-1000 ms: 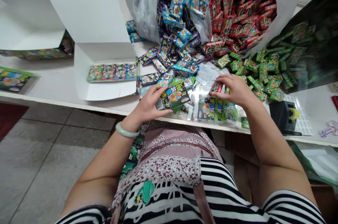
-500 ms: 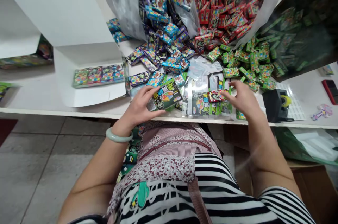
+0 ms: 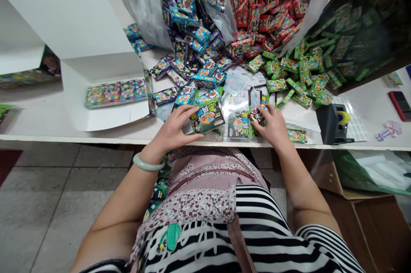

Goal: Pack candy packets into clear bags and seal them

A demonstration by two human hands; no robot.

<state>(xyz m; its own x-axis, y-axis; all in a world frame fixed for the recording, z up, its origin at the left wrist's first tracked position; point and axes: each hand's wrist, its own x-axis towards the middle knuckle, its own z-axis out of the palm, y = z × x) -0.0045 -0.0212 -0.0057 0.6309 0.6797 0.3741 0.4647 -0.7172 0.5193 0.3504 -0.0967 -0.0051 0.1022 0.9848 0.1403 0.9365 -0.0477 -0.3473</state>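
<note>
My left hand (image 3: 173,129) is closed on a green and black printed card (image 3: 205,119), held tilted just above the table's front edge. My right hand (image 3: 271,125) pinches a small red candy box (image 3: 258,114) and rests on a clear plastic sleeve with a second green card (image 3: 239,124) inside it. Loose clear sleeves (image 3: 240,80) lie just beyond both hands. Piles of small boxes spread behind: blue ones (image 3: 195,50), red ones (image 3: 263,3) and green ones (image 3: 305,76).
An open white carton (image 3: 96,71) at left holds a row of packed boxes (image 3: 115,92). A black tape dispenser (image 3: 334,123) stands at right, with a red phone (image 3: 400,105) beyond it. A brown cardboard box (image 3: 369,221) sits on the floor at right.
My right hand has drawn back toward the table edge with the small red box and now rests on the sleeved green card. The left hand keeps its card almost still.
</note>
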